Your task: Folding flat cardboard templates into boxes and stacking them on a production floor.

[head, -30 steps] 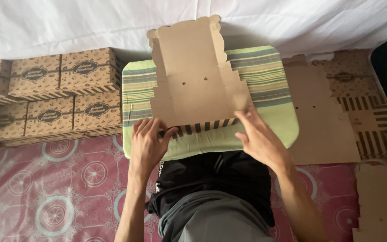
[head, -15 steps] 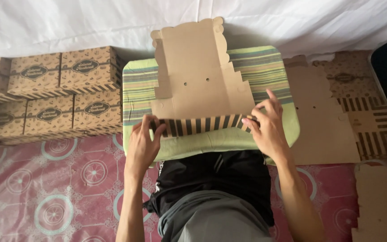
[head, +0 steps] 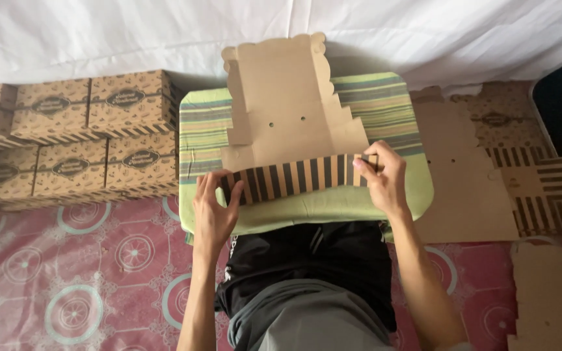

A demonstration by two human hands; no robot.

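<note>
A flat brown cardboard box blank with a scalloped far edge lies on a green striped cushion in front of me. Its near flap, striped black and tan, is folded up toward me. My left hand holds the flap's left end, fingers spread along it. At the flap's right end, my right hand pinches the corner between thumb and fingers.
Several folded patterned boxes are stacked in two rows at the left. More flat cardboard blanks lie at the right on a red patterned mat. A white cloth hangs behind. My legs are under the cushion.
The striped near flap has been folded up from under the blank. Both hands shifted from pressing on the cardboard to gripping the flap's two ends.
</note>
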